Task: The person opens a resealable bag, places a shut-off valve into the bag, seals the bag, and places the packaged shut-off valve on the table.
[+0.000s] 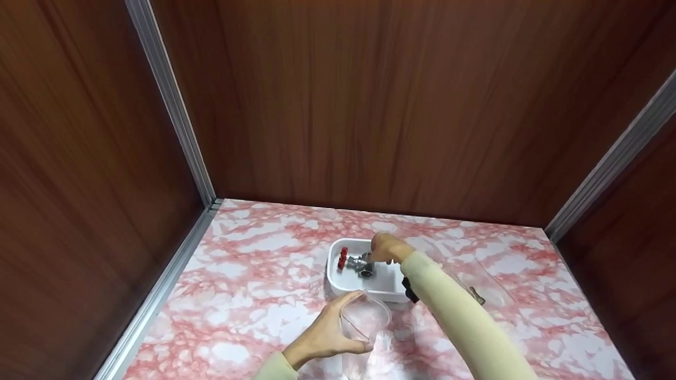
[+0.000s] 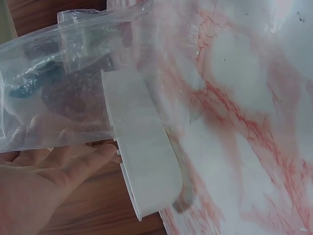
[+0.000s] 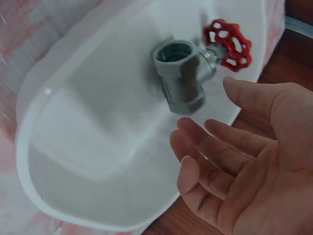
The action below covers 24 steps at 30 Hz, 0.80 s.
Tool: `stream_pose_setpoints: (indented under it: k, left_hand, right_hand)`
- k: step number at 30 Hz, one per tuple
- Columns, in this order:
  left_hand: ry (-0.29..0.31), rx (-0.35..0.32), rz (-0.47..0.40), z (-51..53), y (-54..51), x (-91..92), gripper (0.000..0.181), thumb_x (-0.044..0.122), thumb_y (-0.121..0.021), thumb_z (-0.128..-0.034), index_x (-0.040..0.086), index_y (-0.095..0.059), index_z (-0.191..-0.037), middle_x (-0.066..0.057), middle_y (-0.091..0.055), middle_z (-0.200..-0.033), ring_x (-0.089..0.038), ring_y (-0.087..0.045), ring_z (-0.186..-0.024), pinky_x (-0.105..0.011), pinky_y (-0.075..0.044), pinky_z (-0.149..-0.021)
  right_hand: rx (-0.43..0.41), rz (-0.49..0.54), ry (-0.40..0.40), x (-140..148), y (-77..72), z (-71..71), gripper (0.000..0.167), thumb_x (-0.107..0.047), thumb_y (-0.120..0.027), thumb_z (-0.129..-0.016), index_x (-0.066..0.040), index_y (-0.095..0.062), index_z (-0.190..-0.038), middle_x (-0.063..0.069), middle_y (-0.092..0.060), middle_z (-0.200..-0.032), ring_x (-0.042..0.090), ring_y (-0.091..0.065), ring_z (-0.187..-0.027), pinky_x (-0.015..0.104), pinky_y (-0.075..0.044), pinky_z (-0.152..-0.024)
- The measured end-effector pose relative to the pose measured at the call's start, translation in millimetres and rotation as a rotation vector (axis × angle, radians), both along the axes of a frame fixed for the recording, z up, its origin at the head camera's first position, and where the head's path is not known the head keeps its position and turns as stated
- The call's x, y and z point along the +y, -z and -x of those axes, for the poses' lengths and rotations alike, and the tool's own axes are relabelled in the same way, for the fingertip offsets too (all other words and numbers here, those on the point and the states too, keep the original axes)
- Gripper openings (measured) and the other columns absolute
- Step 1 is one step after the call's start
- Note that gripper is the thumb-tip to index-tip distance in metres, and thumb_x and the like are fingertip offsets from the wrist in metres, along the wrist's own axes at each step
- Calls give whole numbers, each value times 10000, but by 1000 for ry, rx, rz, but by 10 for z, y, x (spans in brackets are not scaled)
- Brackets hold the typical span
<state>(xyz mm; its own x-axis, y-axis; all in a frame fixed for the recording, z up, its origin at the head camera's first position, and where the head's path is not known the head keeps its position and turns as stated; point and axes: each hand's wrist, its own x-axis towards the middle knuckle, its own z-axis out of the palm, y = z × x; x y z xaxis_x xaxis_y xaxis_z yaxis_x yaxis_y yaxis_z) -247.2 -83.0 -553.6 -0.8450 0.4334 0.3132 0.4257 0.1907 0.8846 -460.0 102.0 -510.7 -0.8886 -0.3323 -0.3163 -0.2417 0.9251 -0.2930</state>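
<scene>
A gate-type valve [image 1: 363, 265] of grey metal with a red handwheel [image 3: 229, 45] lies in a white plastic tray [image 1: 364, 293]. My right hand [image 1: 388, 247] reaches over the tray beside the valve. In the right wrist view its fingers [image 3: 225, 152] are loosely bent near the valve body, a gap showing between them. Nearer to me, my left hand [image 1: 330, 327] holds a clear plastic bag [image 1: 369, 316] by its mouth, thumb and fingers spread round the opening. The left wrist view shows the bag [image 2: 83, 88] in front of the tray [image 2: 142, 142].
Another clear plastic sheet or bag [image 1: 491, 279] lies flat to the right, with a small dark metallic piece [image 1: 477, 295] at it. Brown wood-look panels [image 1: 338, 105] stand behind and at both sides of the red-and-white marbled tabletop [image 1: 253, 264].
</scene>
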Motion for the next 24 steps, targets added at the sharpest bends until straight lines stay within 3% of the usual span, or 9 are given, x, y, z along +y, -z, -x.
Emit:
stream_pose_setpoints:
  k: [3, 9, 14, 21, 24]
  left_hand:
    - [5, 5, -10, -6, 11, 4, 913, 288, -937, -745, 116, -499, -1528, -8, -598, -1430, -217, -560, -1292, -420, -440, -1122]
    - [-4, 20, -4, -15, 10, 2, 913, 265, -942, -733, 114, -507, -1521, 37, -604, -1408, -193, -555, -1300, -403, -418, -1144]
    - [13, -13, 13, -34, -11, 37, 942, 307, -932, -750, 105, -477, -1550, 51, -560, -1470, -190, -510, -1366, -440, -376, -1178]
    - [21, -40, 39, -38, -5, 63, 968, 401, -909, -774, 90, -453, -1570, 14, -496, -1549, -286, -463, -1432, -489, -360, -1185]
    - [11, -39, 40, -41, -8, 65, 968, 394, -921, -763, 109, -463, -1567, 45, -503, -1535, -274, -475, -1422, -493, -361, -1186]
  right_hand:
    - [-11, -11, -4, -40, 64, -13, 277, -299, -803, -874, -107, -652, -743, 19, -605, -657, 320, -739, -767, 305, -446, -492]
    - [-7, 0, -12, -94, 161, -25, 310, -294, -845, -860, -53, -655, -906, 42, -618, -788, 311, -725, -763, 296, -454, -511]
    - [-33, 1, -10, -10, 220, -41, 305, -287, -870, -839, -67, -664, -887, 32, -617, -776, 344, -740, -793, 320, -521, -533]
    - [-143, -11, 58, 181, 157, -41, 373, -309, -878, -850, -114, -638, -1060, 27, -638, -826, 321, -733, -845, 372, -551, -606]
    - [-207, 5, 89, 245, 149, -46, 339, -294, -867, -860, -102, -631, -1010, 56, -670, -859, 303, -732, -845, 410, -590, -665]
